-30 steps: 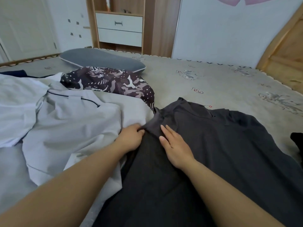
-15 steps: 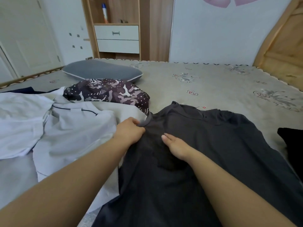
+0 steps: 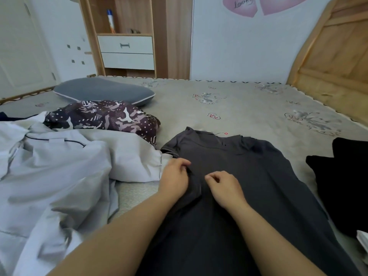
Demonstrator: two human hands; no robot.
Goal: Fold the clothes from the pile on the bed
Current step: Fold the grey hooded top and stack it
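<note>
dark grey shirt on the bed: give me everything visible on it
The dark grey shirt is a soft, matte knit garment lying spread out on the bed, its neck end away from the camera and its body running toward the near edge of the frame. A short sleeve sticks out at the far left and a small red tag shows near the collar. The left hand pinches a fold at its left edge; the right hand, fingers curled, rests on the cloth. The near left edge borders the pale clothes pile.
</note>
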